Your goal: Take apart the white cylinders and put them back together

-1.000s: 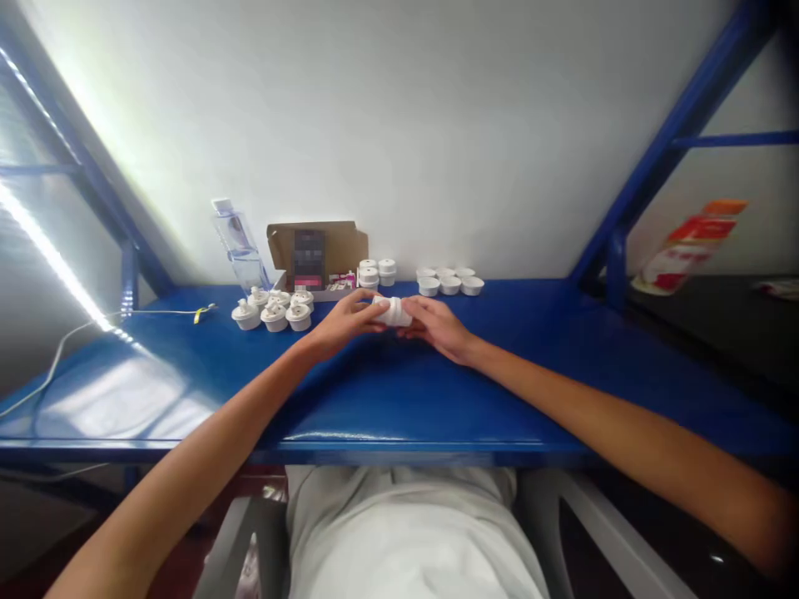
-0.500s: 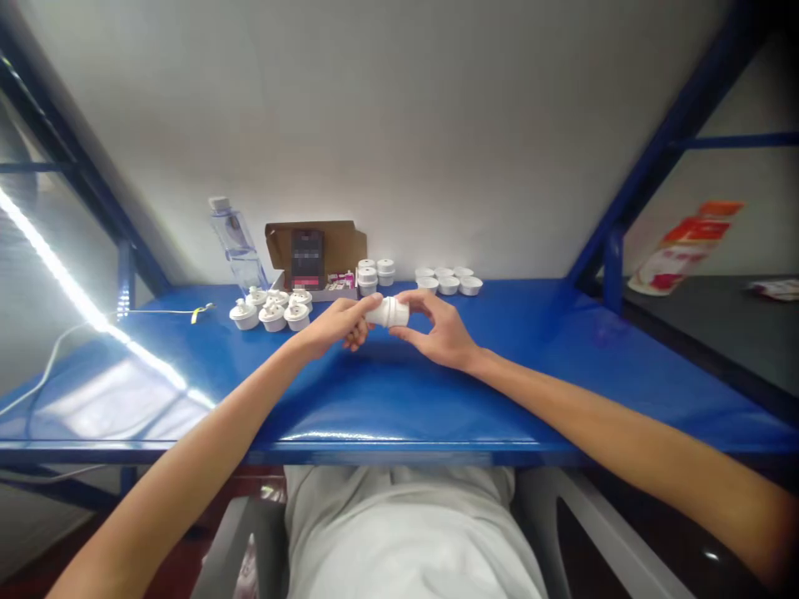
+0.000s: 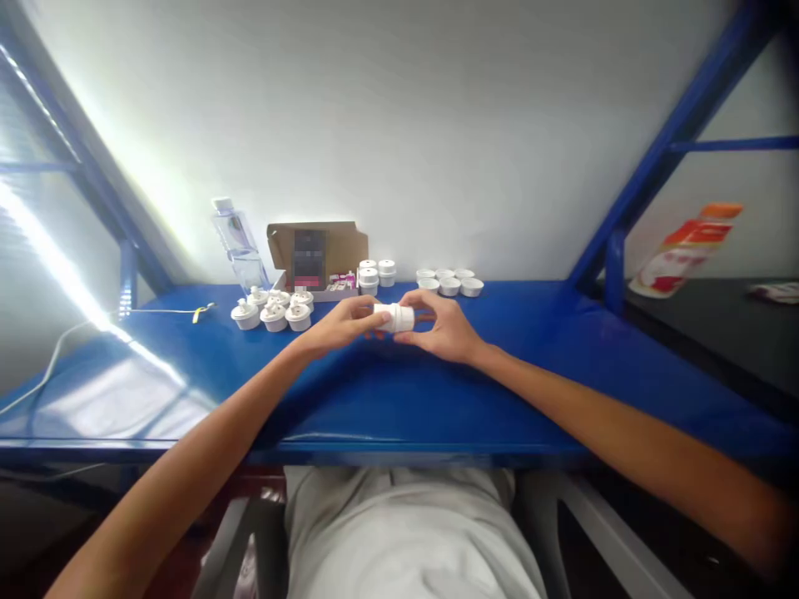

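Observation:
A white cylindrical plastic piece (image 3: 395,318) with a ridge round its middle lies sideways between my two hands, above the blue table. My left hand (image 3: 353,323) grips its left end, the thumb across the front. Its right end is held between the thumb and fingers of my right hand (image 3: 440,325). Left of my hands stand several white round pieces with fittings on top (image 3: 273,316). Behind my hands is a group of stacked white capped pieces (image 3: 368,280), and to their right several small white cups (image 3: 449,286) stand in two rows.
An open cardboard box (image 3: 280,243) with a dark phone-like device (image 3: 310,254) stands at the back of the blue table (image 3: 399,408). A clear bottle (image 3: 240,245) is left of it. A white cable (image 3: 162,311) lies at left; a red-and-white bottle (image 3: 683,252) is at right.
The fingers of my left hand have shifted round the white piece, with the thumb now lower on its front. The piece has moved slightly right.

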`<state>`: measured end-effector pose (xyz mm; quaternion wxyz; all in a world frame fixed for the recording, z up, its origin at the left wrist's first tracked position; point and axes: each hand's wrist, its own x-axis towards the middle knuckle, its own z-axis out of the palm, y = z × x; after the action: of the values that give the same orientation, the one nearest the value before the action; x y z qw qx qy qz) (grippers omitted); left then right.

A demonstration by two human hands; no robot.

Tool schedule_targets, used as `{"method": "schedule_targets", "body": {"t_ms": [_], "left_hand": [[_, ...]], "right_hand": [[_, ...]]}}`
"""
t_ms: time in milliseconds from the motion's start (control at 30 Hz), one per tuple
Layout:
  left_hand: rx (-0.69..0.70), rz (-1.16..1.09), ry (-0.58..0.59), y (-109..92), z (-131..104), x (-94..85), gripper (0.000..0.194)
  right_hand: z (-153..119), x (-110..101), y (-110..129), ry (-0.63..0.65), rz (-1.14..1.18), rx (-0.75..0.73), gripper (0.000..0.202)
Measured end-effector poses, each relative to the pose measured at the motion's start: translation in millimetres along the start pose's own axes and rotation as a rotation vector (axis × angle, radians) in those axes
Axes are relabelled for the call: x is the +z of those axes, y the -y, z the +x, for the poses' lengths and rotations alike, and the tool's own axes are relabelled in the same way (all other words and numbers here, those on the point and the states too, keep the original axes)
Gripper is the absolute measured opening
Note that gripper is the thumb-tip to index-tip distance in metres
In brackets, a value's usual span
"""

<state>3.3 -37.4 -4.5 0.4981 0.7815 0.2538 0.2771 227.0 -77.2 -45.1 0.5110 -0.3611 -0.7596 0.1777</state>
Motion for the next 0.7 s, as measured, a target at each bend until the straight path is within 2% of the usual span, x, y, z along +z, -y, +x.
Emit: {"method": "schedule_targets", "body": {"t_ms": [67,133,233,367,433,500,567,633,700], "left_hand": [[0.024,0.010,-0.011,3,1,-0.3,0.044],[0.007,0.013,-0.040,4,2,0.3,0.044],[-0.068,-0.004,-0.095,5,3,5.0,0.045],[-0.265,-0.139,-0.110,6,3,16.2,0.055],[-0.343,-0.225,-0.134,6,2,19.8,0.059],[-0.397,-0.302,-0.117,5,2,19.9,0.060],[-0.451,-0.361,-0.049,4,2,17.2,0.061],[-0.496,-0.387,0.006,4,2,13.8,0.062],[-0.489,-0.392,-0.007,4,2,11.4,0.058]], "right_hand": [[-1,2,0,0.018,0.049,0.061,0.046],[-3,2,0,0.004,-0.001,0.031,0.044],[-3,0,0,-0.007,-0.181,-0.118,0.039],[-2,-5,0,0.029,-0.410,-0.360,0.024],[-2,-7,0,0.018,-0.525,-0.435,0.022],[-3,-6,2,0.001,-0.621,-0.481,0.024],[-5,-5,3,-0.007,-0.675,-0.523,0.027],[-5,-3,3,-0.011,-0.672,-0.551,0.028],[-4,-3,3,-0.010,-0.599,-0.534,0.024]]}}
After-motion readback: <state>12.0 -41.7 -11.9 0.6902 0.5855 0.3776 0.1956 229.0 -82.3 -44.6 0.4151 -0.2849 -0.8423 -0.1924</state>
